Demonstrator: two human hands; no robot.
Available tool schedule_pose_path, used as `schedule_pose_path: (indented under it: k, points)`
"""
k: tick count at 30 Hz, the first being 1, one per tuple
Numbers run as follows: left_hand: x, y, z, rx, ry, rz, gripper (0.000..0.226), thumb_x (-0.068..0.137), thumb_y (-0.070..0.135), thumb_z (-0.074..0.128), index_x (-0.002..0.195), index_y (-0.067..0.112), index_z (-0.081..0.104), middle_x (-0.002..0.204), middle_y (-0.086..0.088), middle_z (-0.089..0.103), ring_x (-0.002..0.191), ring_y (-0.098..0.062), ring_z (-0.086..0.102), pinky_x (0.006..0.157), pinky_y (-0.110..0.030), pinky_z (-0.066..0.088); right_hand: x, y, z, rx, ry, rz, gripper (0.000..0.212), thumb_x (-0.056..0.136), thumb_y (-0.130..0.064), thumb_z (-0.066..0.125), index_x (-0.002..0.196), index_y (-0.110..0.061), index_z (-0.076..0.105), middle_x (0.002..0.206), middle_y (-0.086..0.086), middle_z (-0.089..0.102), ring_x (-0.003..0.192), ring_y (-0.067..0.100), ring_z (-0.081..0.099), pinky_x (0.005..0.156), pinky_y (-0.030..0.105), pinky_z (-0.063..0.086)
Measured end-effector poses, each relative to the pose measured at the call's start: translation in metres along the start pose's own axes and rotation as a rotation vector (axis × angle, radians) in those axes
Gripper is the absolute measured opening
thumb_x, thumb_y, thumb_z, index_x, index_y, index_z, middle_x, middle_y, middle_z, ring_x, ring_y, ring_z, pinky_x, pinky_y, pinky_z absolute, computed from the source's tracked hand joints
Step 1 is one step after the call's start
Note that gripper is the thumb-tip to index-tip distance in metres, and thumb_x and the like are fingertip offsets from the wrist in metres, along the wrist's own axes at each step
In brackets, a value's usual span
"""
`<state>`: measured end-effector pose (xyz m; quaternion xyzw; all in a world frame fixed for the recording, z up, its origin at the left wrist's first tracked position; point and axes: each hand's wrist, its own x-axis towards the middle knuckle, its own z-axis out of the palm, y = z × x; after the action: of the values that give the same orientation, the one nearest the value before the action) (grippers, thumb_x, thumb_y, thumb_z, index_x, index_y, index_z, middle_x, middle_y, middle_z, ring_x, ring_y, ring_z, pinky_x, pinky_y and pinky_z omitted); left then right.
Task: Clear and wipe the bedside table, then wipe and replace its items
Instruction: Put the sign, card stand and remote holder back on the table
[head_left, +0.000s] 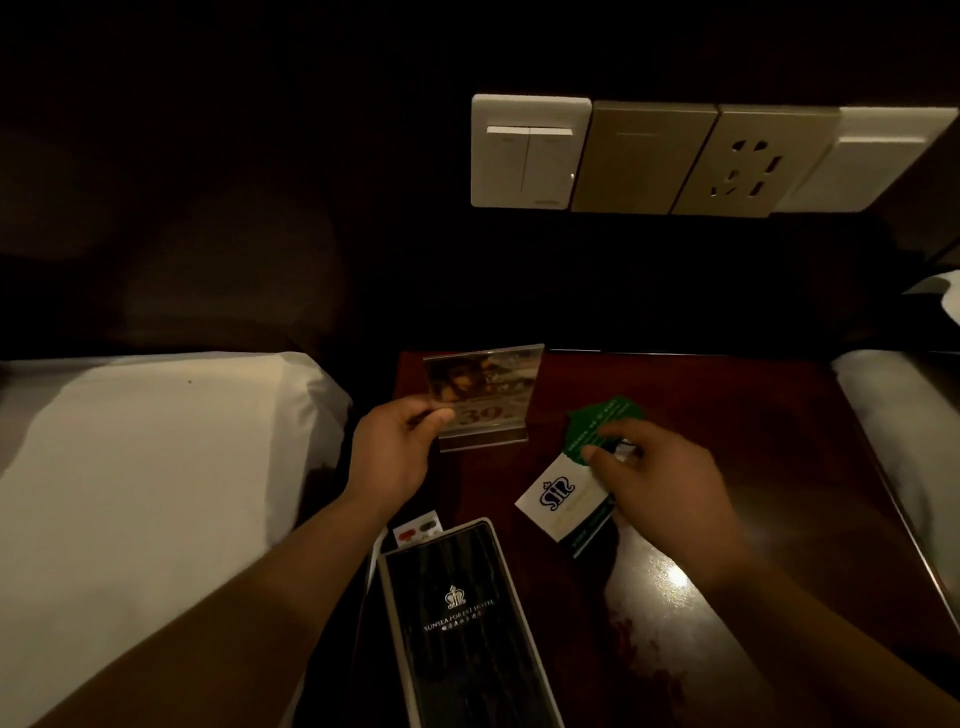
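The left hand (395, 452) holds the clear acrylic sign stand (483, 397) by its left edge, thumb on the front face and the other fingers behind it; the stand is upright at the back left of the dark wooden counter (727, 415), and in this dim light it is hard to say whether its base is touching the wood or just lifted. The right hand (665, 493) hovers low over 2 cards toward the middle of the counter: a green card (605, 418) and, overlapping its near edge, a white card with a crest (563, 493). Its fingers are curled narrowly at the seam where the 2 cards meet, seemingly pinching there, though the grip itself is blurred. The white card's long axis runs diagonally from near left to far right, so it lies straight beneath and just left of those fingertips; the right hand is plainly the nearer one for both cards. A black hotel folder (467, 623) lies lengthwise at the near left edge, close under the left forearm, beside the bed (156, 467). Clearing looks barely begun, with every item on or just above the counter.
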<state>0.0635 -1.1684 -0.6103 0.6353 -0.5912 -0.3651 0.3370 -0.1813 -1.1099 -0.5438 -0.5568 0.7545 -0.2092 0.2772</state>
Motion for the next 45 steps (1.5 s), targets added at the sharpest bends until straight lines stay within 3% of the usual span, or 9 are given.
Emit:
schedule_pose_path:
  k: [4, 8, 17, 23, 25, 27, 31, 38, 45]
  points:
    - [0.013, 0.004, -0.002, -0.017, -0.018, -0.018, 0.011, 0.094, 0.026, 0.064, 0.097, 0.023, 0.074, 0.093, 0.012, 0.068, 0.096, -0.016, 0.066, 0.089, -0.042, 0.055, 0.003, 0.002, 0.002, -0.027, -0.093, 0.037, 0.019, 0.088, -0.040, 0.062, 0.083, -0.022, 0.065, 0.081, -0.001, 0.072, 0.060, 0.014, 0.069, 0.055, 0.038, 0.060]
    - [0.025, 0.008, -0.001, 0.033, -0.001, -0.004, 0.012, 0.095, 0.027, 0.063, 0.097, 0.023, 0.073, 0.089, 0.010, 0.068, 0.088, -0.016, 0.065, 0.084, -0.038, 0.054, 0.004, 0.012, -0.005, 0.053, -0.046, -0.008, 0.012, 0.090, -0.026, 0.059, 0.080, -0.023, 0.066, 0.082, -0.003, 0.070, 0.064, 0.015, 0.069, 0.056, 0.041, 0.059]
    - [0.033, 0.008, -0.005, 0.024, -0.039, -0.011, 0.010, 0.094, 0.024, 0.064, 0.094, 0.024, 0.074, 0.092, 0.008, 0.070, 0.095, -0.019, 0.067, 0.089, -0.048, 0.055, 0.007, 0.006, -0.003, 0.064, 0.125, -0.238, 0.022, 0.091, -0.010, 0.057, 0.106, -0.020, 0.069, 0.093, -0.008, 0.061, 0.073, 0.005, 0.062, 0.058, 0.028, 0.056]
    - [0.022, 0.005, 0.000, -0.212, 0.091, -0.103, 0.027, 0.097, 0.024, 0.058, 0.123, 0.029, 0.060, 0.109, 0.011, 0.069, 0.103, -0.011, 0.066, 0.093, -0.046, 0.055, 0.059, -0.048, 0.027, 0.179, -0.139, -0.241, 0.075, 0.090, -0.032, 0.065, 0.151, -0.031, 0.020, 0.146, -0.001, 0.044, 0.118, 0.020, 0.055, 0.091, 0.039, 0.052]
    - [0.012, 0.006, 0.006, -0.228, 0.117, -0.108, 0.026, 0.099, 0.026, 0.053, 0.124, 0.031, 0.059, 0.109, 0.013, 0.067, 0.105, -0.012, 0.065, 0.095, -0.047, 0.054, 0.067, -0.052, 0.040, 0.129, -0.187, -0.240, 0.060, 0.093, -0.033, 0.060, 0.145, -0.023, 0.033, 0.136, 0.005, 0.054, 0.117, 0.026, 0.056, 0.091, 0.042, 0.051]
    - [0.007, 0.010, 0.010, -0.225, 0.104, -0.101, 0.028, 0.101, 0.027, 0.049, 0.126, 0.025, 0.060, 0.113, 0.009, 0.068, 0.108, -0.012, 0.064, 0.099, -0.045, 0.051, 0.066, -0.049, 0.051, 0.071, -0.121, -0.237, 0.036, 0.096, -0.033, 0.056, 0.126, -0.016, 0.051, 0.098, 0.008, 0.064, 0.083, 0.024, 0.062, 0.067, 0.035, 0.049]
    - [0.013, 0.015, 0.008, -0.227, 0.089, -0.117, 0.031, 0.102, 0.025, 0.046, 0.126, 0.016, 0.064, 0.119, -0.003, 0.069, 0.111, -0.019, 0.063, 0.101, -0.047, 0.049, 0.059, -0.040, 0.064, 0.100, -0.016, -0.253, 0.027, 0.098, -0.031, 0.053, 0.073, -0.028, 0.044, 0.056, -0.002, 0.039, 0.047, 0.015, 0.038, 0.049, 0.030, 0.027]
    - [0.010, 0.009, -0.003, -0.216, 0.030, -0.092, 0.033, 0.100, 0.011, 0.046, 0.126, 0.024, 0.062, 0.114, 0.010, 0.068, 0.109, -0.007, 0.062, 0.103, -0.040, 0.048, 0.070, -0.053, 0.069, 0.104, -0.066, -0.238, 0.015, 0.099, -0.030, 0.051, 0.100, -0.016, 0.055, 0.076, 0.000, 0.052, 0.062, 0.018, 0.049, 0.058, 0.027, 0.035]
    - [0.012, 0.011, 0.006, -0.195, -0.078, -0.072, 0.046, 0.100, 0.003, 0.043, 0.143, 0.018, 0.048, 0.138, -0.004, 0.057, 0.126, -0.014, 0.054, 0.111, -0.039, 0.041, 0.080, -0.044, 0.062, 0.146, -0.053, -0.217, 0.028, 0.098, -0.029, 0.052, 0.106, -0.004, 0.061, 0.098, 0.021, 0.065, 0.087, 0.037, 0.063, 0.078, 0.057, 0.053]
